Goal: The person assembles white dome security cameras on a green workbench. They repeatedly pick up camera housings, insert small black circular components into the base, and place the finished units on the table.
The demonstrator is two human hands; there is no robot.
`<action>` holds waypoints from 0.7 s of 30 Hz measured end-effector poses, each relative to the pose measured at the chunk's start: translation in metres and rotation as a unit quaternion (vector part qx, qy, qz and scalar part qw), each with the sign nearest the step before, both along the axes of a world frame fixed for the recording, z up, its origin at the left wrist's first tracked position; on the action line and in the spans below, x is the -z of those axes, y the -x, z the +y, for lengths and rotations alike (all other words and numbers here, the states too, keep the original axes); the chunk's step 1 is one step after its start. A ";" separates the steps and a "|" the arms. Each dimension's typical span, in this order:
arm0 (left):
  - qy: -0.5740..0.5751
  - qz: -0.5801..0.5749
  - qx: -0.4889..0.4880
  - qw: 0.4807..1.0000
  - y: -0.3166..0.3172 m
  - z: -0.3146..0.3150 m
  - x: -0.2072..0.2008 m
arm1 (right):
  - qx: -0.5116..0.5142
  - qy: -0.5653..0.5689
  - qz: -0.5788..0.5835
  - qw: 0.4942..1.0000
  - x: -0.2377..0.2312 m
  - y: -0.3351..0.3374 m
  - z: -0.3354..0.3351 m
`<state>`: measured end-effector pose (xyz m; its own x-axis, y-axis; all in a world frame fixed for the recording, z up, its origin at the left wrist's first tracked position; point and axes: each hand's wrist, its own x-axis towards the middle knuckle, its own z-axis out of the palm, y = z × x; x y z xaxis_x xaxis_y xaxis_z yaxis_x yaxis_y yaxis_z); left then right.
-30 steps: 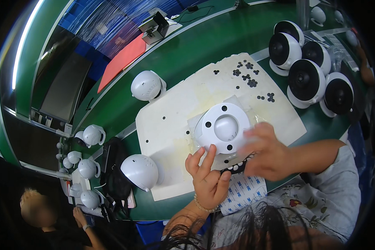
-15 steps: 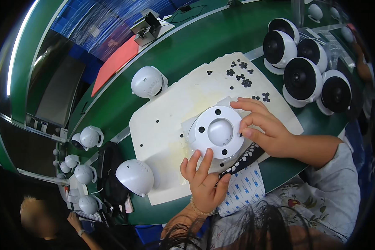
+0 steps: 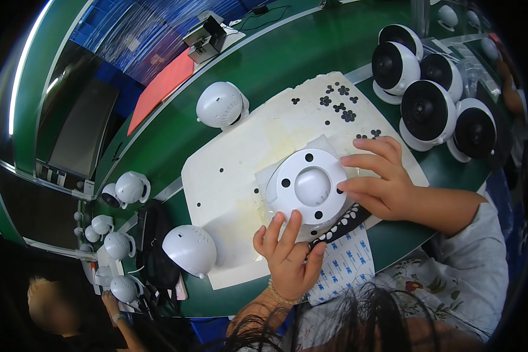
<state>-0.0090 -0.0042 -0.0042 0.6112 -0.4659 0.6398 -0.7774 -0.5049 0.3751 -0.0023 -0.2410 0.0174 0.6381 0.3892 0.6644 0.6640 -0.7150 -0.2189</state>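
1. White base [image 3: 311, 186]: a round disc with a raised hub and black dots about its face, laid on a clear film over the white mat [image 3: 229, 176] at mid-table, so that its face is presented upward.
2. Left hand [image 3: 287, 252]: set at the near edge of the base, fingers spread and flat, nothing clasped; the disc is steadied from below.
3. Right hand [image 3: 384, 182]: laid at the right edge, fingertips pressed on the rim, open, nothing enclosed; the disc is braced between both hands.
4. Black pads [image 3: 339, 100]: scattered on the far right of the mat, kept within reach.
5. Sticker sheet [image 3: 343, 261]: tucked near, under the mat's edge.
6. Cameras [image 3: 434, 108]: grouped far right.
7. Domes [image 3: 220, 105]: one left far, one left near.
8. Change: half a second ago, the right hand lay further over the disc; it is now drawn to the rim.
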 end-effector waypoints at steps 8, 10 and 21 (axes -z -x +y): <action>0.015 -0.007 0.015 1.000 -0.001 0.003 -0.001 | -0.114 -0.479 0.523 0.696 -0.004 -0.026 0.012; 0.029 -0.012 0.022 0.999 -0.002 0.004 -0.003 | -0.094 -0.486 0.472 0.729 -0.005 -0.045 0.010; 0.073 0.211 0.083 0.971 -0.008 0.008 -0.006 | 0.316 0.047 -0.036 0.947 0.044 -0.202 -0.019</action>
<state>-0.0014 0.0042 0.0017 0.7576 -0.5041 0.4147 -0.6048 -0.3032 0.7364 0.1994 -0.2595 -0.0270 0.7176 0.0032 0.6964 0.1069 -0.9887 -0.1055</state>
